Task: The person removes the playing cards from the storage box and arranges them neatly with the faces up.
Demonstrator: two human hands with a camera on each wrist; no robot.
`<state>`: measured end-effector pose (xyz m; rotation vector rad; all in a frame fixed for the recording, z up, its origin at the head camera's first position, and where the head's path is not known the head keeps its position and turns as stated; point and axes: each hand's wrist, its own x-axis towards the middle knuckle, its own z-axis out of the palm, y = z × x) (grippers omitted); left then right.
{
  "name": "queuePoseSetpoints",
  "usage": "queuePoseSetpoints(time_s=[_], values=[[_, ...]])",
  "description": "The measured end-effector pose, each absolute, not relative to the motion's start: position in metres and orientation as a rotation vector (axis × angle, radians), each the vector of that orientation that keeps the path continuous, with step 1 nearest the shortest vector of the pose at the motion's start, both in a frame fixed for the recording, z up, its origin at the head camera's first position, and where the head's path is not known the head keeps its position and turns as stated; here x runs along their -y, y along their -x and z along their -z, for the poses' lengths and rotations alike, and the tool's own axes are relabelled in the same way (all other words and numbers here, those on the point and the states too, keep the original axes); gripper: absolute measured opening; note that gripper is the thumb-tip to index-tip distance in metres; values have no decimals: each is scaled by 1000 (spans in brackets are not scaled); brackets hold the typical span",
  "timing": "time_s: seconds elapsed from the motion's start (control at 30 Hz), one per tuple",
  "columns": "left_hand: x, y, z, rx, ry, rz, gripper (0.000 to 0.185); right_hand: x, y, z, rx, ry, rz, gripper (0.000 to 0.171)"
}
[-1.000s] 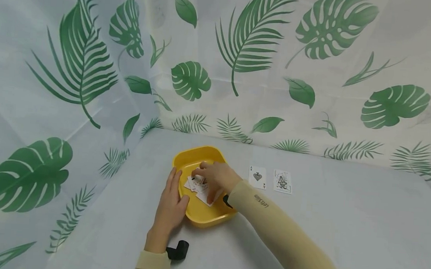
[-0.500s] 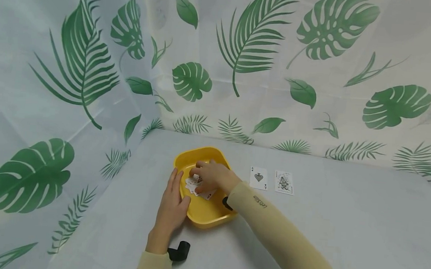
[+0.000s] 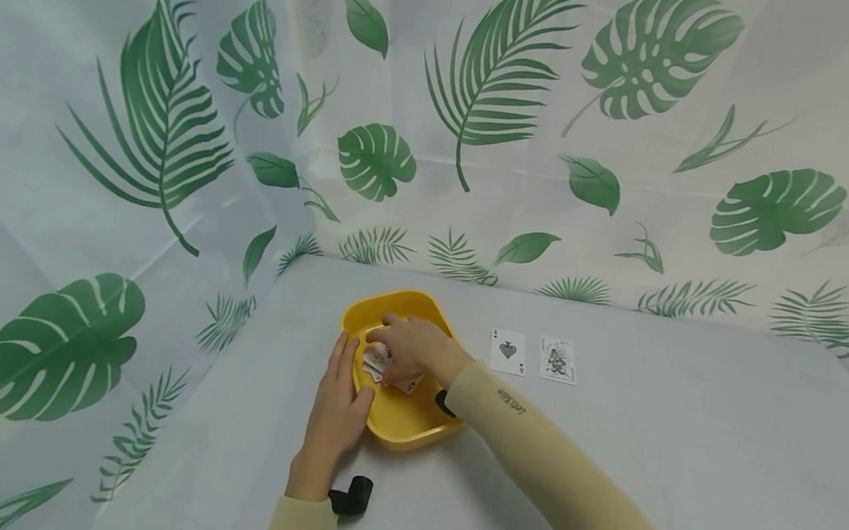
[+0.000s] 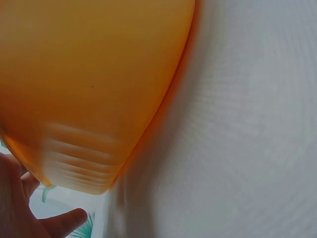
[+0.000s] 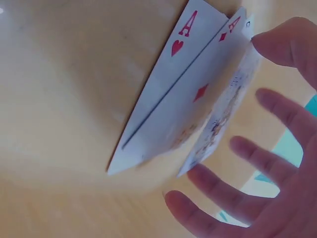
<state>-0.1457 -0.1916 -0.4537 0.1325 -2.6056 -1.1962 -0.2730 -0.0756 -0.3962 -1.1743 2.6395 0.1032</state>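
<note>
My left hand [image 3: 338, 403] rests with straight fingers along the left side of a yellow plastic tray [image 3: 405, 432]. In the left wrist view its fingers spread beside the end of the tray wall. My right hand [image 3: 418, 351] reaches inside the tray over several playing cards [image 3: 375, 367]. The right wrist view shows the thumb and a finger at opposite ends of a picture card [image 5: 223, 119], pinching it with its face tilted up. Beside it lie the ace of diamonds [image 5: 198, 92] and, partly covered, the ace of hearts [image 5: 178, 49].
An ace of spades [image 3: 508, 351] and a joker [image 3: 557, 360] lie face up on the white table [image 3: 678, 447], right of the tray. Leaf-printed sheeting [image 3: 487, 220] walls in the back and left. A black wrist mount [image 3: 352, 496] juts from the left wrist.
My right hand has shifted slightly left inside the tray, and its fingers have drawn closer together over the cards. The left hand and tray stay where they were.
</note>
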Motion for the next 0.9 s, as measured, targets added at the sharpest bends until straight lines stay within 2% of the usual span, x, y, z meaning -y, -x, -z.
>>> queuePoseSetpoints(time_s=[0.27,0.6,0.9], values=[[190,145,453,2622,-143,1193,72,66,270,385,-2640,1295,-114,69],[189,145,451,2609,-128,1193,72,47,267,355,-2672,1454,-125,76],[190,146,453,2623,-150,1186,73,16,263,322,-2681,1576,-143,67]])
